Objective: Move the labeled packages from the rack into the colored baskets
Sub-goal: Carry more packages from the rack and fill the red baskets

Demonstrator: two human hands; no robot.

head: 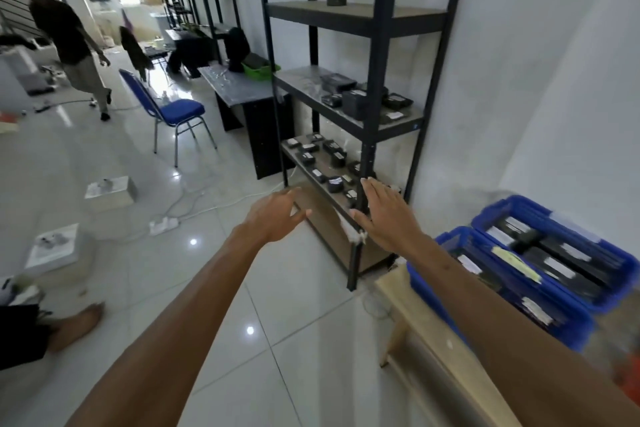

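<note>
Beside the person at the right, the two blue baskets (568,329) are already partly filled. Ahead, the left hand (277,215) and the right hand (388,215) are stretched out with fingers spread, holding nothing. Just beyond them, on the lower shelf of the rack (381,45), the labeled packages (334,184) lie flat, labels up, with their long sides turned in mixed directions. I think it is best to take the nearest one across its short side.

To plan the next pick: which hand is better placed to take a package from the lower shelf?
Probably the right hand: its open fingers reach nearest the packages on the lower shelf, and the blue baskets lie on its side.
</note>
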